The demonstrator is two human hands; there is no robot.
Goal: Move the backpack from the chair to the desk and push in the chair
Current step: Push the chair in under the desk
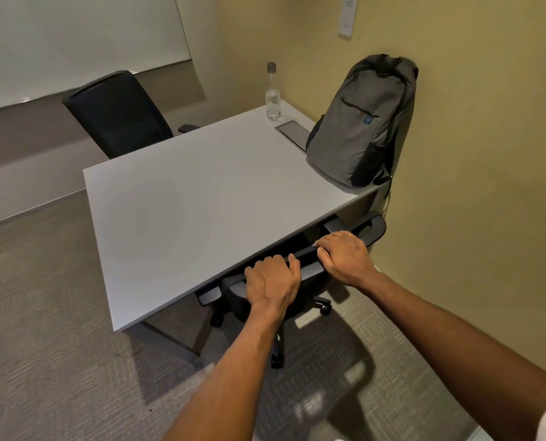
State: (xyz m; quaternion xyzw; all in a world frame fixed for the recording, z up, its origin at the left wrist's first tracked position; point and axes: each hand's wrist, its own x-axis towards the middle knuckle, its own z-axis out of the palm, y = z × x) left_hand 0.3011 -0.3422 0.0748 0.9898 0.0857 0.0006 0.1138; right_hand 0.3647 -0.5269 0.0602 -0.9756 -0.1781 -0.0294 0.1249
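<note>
A grey and black backpack (365, 122) stands upright on the far right corner of the white desk (182, 205), leaning against the yellow wall. A black office chair (310, 272) is tucked under the desk's near edge, so that only the top of its backrest, its armrests and its wheeled base show. My left hand (273, 281) grips the top edge of the backrest. My right hand (345, 256) grips the same edge just to the right. The seat is hidden under the desk.
A clear water bottle (272, 93) stands at the desk's far edge, beside a grey cable hatch (294, 133). A second black chair (119, 113) sits on the desk's far side. A whiteboard (74, 36) hangs on the left wall. Carpet covers the floor.
</note>
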